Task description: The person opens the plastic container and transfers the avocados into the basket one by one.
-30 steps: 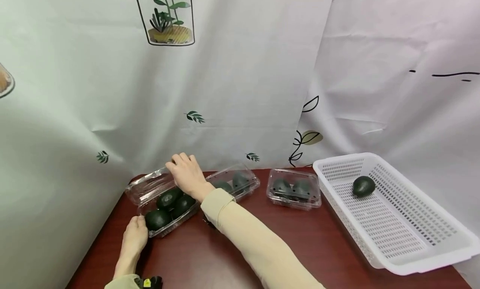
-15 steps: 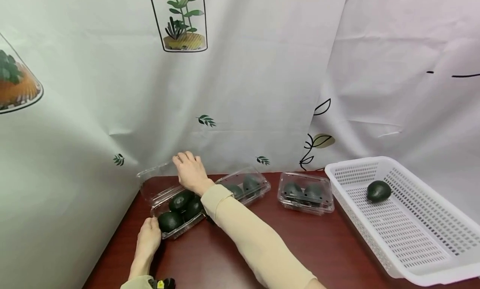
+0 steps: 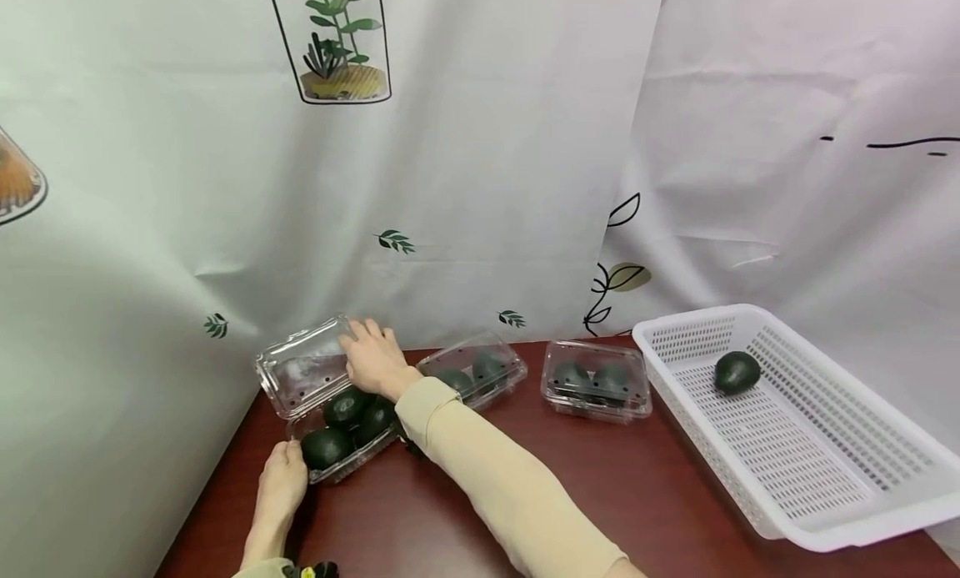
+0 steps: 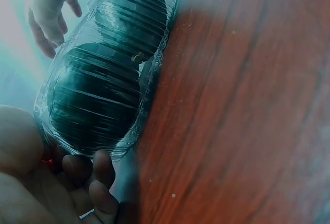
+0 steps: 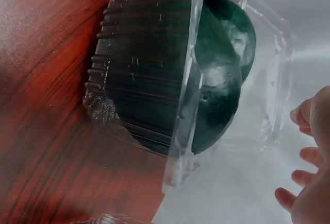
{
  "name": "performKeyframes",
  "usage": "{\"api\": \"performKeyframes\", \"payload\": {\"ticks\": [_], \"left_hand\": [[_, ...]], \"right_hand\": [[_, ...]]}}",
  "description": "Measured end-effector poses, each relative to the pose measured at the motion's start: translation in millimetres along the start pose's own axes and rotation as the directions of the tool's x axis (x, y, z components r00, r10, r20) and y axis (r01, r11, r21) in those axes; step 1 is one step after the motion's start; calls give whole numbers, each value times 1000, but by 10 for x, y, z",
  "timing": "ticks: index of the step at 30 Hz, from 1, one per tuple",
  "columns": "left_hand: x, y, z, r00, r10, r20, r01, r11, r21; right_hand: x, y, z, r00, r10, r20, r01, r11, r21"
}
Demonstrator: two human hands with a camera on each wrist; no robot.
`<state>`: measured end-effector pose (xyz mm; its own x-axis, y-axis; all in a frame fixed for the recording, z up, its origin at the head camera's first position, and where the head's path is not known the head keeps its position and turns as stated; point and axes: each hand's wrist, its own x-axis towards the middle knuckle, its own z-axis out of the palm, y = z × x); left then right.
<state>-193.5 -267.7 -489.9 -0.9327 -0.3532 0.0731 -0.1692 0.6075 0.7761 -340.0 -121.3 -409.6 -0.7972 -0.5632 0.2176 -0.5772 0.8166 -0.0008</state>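
Note:
Dark green avocados (image 3: 326, 449) lie in a clear plastic clamshell box (image 3: 354, 464) at the table's left. Its lid (image 3: 306, 368) stands raised and tilted back toward the backdrop. My left hand (image 3: 282, 482) holds the box's near-left end; in the left wrist view its curled fingers (image 4: 103, 203) are at the bottom corner. My right hand (image 3: 375, 357) is over the far end, beside the lid's right edge. In the right wrist view, the fingers of that hand (image 5: 312, 170) are loosely bent near the lid, pinching nothing; whether a fingertip touches it I cannot tell.
Two closed clamshell boxes with avocados stand along the back: one box (image 3: 480, 378) just right of my right hand, another box (image 3: 596, 382) farther right. A white perforated basket (image 3: 780, 515) with one avocado (image 3: 737, 372) fills the table's right side. The backdrop (image 3: 480, 186) rises behind.
The clamshell's lid has swung up and now faces the camera more fully. My right hand's fingers have loosened beside it. My left hand stays at the box's near end. The head view shifts slightly.

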Motion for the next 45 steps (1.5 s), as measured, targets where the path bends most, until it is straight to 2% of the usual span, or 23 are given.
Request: {"api": "performKeyframes", "payload": {"ticks": [7,15,21,27,31,38,45], "left_hand": [[-23,-50,-95,999,-23,-36,24,1000,15],[51,-4,-20,1000,-10,-11,10,1000,-1],[86,10,-21,999,-31,-31,31,1000,-3],[155,97,8,1000,-24,1,24,1000,-13],[164,140,3,999,-37,2,37,999,-25],[123,110,-39,997,-82,-8,81,994,-79],[43,32,-64,992,-123,11,123,984,-130]], "right_hand": [[-72,-135,-102,995,-101,19,99,993,71],[-243,-37,-182,988,-147,44,141,982,126],[-283,-75,-190,969,-236,69,226,966,123],[-335,-43,-159,969,-225,99,217,972,89],[-366,-61,-122,963,-255,92,246,965,94],[-428,-267,-38,952,-288,103,281,956,85],[-530,-495,40,973,-196,123,188,980,71]]}}
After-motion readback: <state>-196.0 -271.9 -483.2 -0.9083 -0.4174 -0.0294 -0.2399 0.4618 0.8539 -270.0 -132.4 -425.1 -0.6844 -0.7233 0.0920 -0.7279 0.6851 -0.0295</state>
